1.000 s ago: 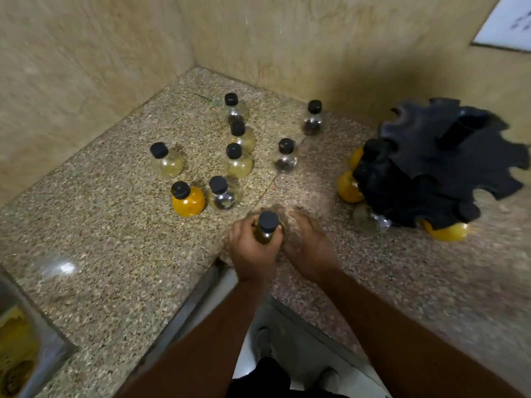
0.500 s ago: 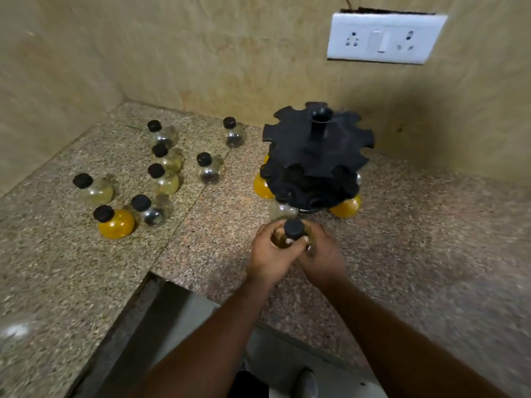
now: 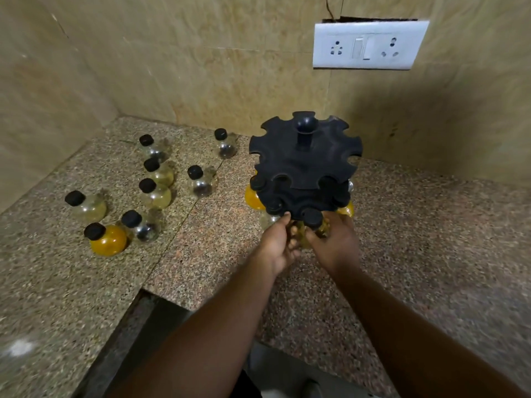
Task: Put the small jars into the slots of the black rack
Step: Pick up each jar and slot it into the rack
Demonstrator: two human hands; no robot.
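Jar (image 3: 313, 225) now at rack (image 3: 304, 168)

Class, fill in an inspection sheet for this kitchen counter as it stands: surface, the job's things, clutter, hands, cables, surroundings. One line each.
Surface: speckled granite counter, an L-shape around a gap at the near edge.
Job's things: black rack with two tiers of slots, upright by the back wall; the top tier looks empty, a few jars hang in the lower one. Eight loose jars stand to its left.
Clutter: nothing seen.
Hands: left hand and right hand together hold a jar at the rack's lower front edge.
Cables: a thin wire runs up the wall above the switch plate.
Surroundings: beige tiled walls; white switch plate with two sockets.
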